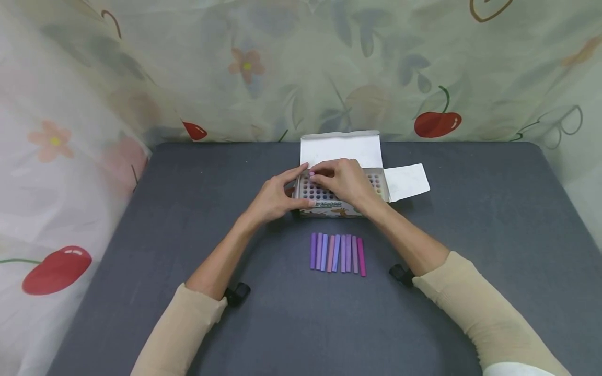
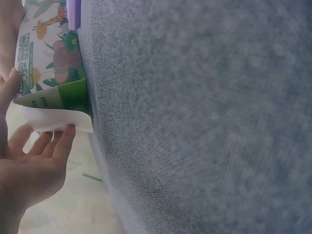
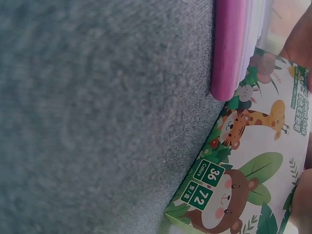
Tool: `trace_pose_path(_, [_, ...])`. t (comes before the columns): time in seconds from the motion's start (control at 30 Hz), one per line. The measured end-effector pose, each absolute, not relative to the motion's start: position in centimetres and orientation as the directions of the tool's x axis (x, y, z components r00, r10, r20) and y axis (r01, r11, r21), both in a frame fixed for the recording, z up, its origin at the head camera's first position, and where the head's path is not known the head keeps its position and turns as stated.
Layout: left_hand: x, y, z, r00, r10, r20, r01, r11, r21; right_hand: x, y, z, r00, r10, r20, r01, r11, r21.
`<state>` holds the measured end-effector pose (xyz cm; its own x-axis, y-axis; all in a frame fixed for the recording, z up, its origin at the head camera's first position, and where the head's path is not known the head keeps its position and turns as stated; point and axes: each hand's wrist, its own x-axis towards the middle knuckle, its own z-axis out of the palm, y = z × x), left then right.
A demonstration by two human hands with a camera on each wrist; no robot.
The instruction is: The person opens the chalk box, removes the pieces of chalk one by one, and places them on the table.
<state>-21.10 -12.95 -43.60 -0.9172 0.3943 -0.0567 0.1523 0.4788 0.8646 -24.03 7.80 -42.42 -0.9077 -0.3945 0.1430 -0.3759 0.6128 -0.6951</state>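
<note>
A cardboard box (image 1: 340, 211) of colored chalk stands open on the table, its upright sticks showing as round ends in rows. My left hand (image 1: 274, 198) grips the box's left end, thumb at the front edge and fingers at the side. In the left wrist view, fingertips (image 2: 68, 132) touch a white end flap (image 2: 56, 118). Over the box's back left corner, my right hand (image 1: 349, 183) pinches a light purple chalk stick (image 1: 312, 173) between thumb and fingers; its lower part is hidden. Several purple and pink chalk sticks (image 1: 342, 254) lie side by side in front of the box.
The box's white lid (image 1: 340, 149) is folded back, and a side flap (image 1: 406, 182) sticks out to the right. A dark grey table (image 1: 301, 324) lies beneath everything. Patterned cloth (image 1: 301, 68) hangs behind the table's back edge and along the left.
</note>
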Motion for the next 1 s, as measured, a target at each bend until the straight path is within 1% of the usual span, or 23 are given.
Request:
trace_pose_path(0.3, [-21.2, -13.0, -43.8, -0.918, 0.391, -0.064, 0.142, 0.476, 0.868, -23.7, 7.8, -42.7, -0.871, -0.405, 0.279, -0.468, 0.505, -0.725])
trace_pose_path(0.5, [-21.2, -12.9, -43.8, -0.918, 0.393, -0.055, 0.152, 0.476, 0.866, -23.4, 8.0, -42.8, -0.853, -0.347, 0.390, -0.507, 0.371, -0.778])
trace_pose_path(0.77, [-21.3, -12.7, -43.9, -0.920, 0.386, -0.066, 0.144, 0.489, 0.860, -23.1, 8.6, -42.5, -0.869, -0.299, 0.394, -0.458, 0.188, -0.869])
trace_pose_path(0.9, [-21.3, -12.7, -43.9, -0.922, 0.381, -0.064, 0.146, 0.497, 0.855, -22.9, 9.0, -42.0, -0.878, -0.284, 0.386, -0.433, 0.127, -0.892])
trace_pose_path(1.0, [-21.2, -12.8, -43.7, -0.925, 0.374, -0.063, 0.145, 0.502, 0.852, -22.6, 9.6, -41.4, -0.894, -0.275, 0.354, -0.396, 0.114, -0.911])
